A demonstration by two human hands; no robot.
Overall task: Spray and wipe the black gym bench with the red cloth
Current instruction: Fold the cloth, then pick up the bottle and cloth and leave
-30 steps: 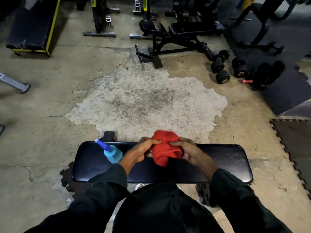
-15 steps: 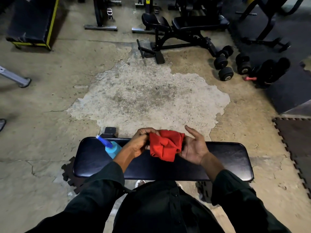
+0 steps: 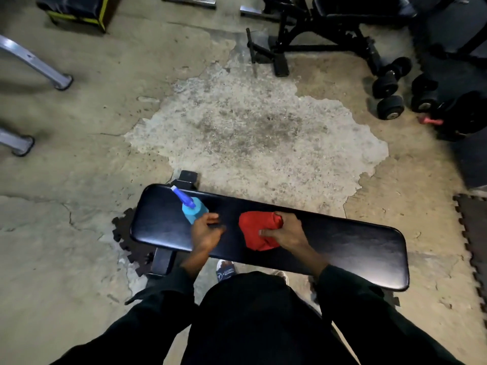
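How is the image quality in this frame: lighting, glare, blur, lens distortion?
Head view: dim, flat indoor light; soft sheen on the black bench pad, no harsh glare. Left hand slightly motion-blurred beside the spray bottle; right hand and red cloth sharper. Wide-angle lens bows the bench and the floor edges.

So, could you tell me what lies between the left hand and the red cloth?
Only bare black bench padding separates the left hand from the red cloth, in the head view.

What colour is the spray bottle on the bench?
The spray bottle is light blue with a darker blue nozzle, seen in the head view.
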